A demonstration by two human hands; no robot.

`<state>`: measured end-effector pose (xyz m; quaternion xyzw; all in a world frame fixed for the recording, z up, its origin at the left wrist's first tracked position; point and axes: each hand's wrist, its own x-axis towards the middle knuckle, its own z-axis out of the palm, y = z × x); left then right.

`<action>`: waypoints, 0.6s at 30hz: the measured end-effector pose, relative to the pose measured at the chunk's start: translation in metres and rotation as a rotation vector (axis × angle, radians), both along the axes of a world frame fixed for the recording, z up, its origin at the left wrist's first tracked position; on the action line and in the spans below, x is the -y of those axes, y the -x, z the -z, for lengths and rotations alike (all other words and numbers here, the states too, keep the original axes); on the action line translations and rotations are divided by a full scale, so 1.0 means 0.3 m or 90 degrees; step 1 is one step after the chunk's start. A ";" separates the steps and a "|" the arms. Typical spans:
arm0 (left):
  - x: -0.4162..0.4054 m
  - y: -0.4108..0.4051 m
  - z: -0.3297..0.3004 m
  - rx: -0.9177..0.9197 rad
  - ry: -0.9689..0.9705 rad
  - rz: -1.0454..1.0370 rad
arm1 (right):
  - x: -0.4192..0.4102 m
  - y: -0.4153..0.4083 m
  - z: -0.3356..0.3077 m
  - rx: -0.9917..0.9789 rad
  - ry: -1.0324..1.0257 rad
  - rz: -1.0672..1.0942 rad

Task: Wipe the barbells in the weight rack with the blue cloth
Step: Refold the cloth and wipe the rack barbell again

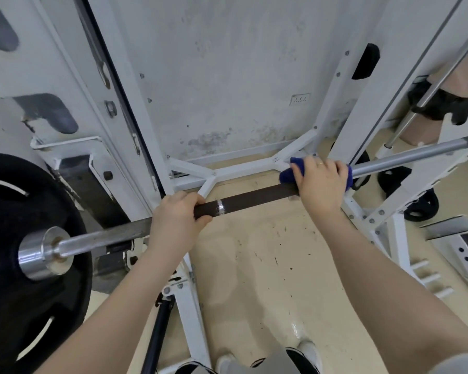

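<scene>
A barbell [254, 197] is gripped bare by the left hand [177, 215]; a blue cloth [288, 174] is clamped around it by the right hand [320, 182].

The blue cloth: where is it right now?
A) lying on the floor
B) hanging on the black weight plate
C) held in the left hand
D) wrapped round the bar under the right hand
D: the blue cloth sticks out on both sides of the right hand, which grips it round the bar; the left hand holds bare bar.

Blue cloth [287, 176], dark brown, perhaps rusty, barbell [254, 197], white rack [362, 109].
</scene>
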<state>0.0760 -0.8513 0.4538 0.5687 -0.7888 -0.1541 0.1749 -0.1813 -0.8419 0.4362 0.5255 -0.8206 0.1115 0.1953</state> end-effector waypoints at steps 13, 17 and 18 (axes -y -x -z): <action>-0.033 0.128 -0.001 -0.039 0.068 0.140 | -0.131 -0.103 -0.119 0.367 0.116 -0.154; -0.034 0.192 -0.016 -0.005 0.065 0.154 | -0.197 0.025 -0.054 0.683 0.173 0.101; -0.031 0.200 -0.019 0.012 0.061 0.152 | -0.197 0.047 -0.016 0.754 0.184 0.179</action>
